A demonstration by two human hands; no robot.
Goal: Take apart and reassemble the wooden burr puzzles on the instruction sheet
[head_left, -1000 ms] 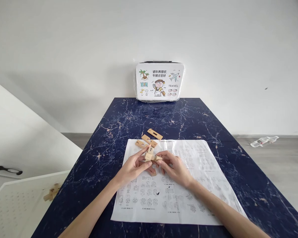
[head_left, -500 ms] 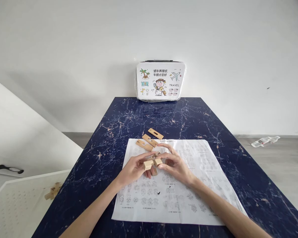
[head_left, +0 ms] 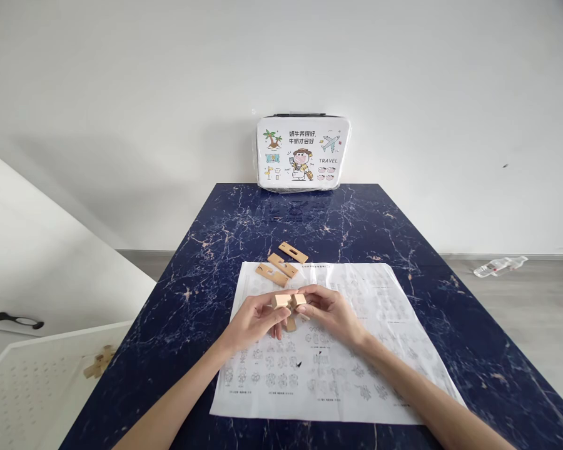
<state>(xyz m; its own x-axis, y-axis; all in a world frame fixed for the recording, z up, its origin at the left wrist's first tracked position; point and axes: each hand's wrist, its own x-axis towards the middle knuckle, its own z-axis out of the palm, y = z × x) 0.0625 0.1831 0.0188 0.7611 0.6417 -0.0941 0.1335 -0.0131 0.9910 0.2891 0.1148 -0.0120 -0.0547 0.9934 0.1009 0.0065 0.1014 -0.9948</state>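
Note:
Between my two hands is a cluster of interlocking wooden puzzle pieces (head_left: 282,302), held just above a printed instruction sheet (head_left: 338,400). My left hand (head_left: 256,319) grips its left side, thumb in front and fingers curled behind. On the other side, my right hand (head_left: 331,312) pinches the right block between thumb and fingers. Part of the cluster hangs below and is partly hidden by my fingers. Just beyond my hands lie three flat notched wooden pieces: one with a slot (head_left: 293,252), a middle one (head_left: 283,265) and a nearer one marked with a numeral (head_left: 271,274).
A white case with cartoon prints (head_left: 304,153) stands at the far edge of the dark blue marbled table (head_left: 300,225), against the wall. At lower left, a white basket (head_left: 42,375) holds more wooden pieces (head_left: 98,362). A clear plastic bottle (head_left: 500,266) lies on the floor at right.
My right hand's fingers, raised and spread before, have lowered and closed around the puzzle pieces. My left thumb has come up onto the front of the left block.

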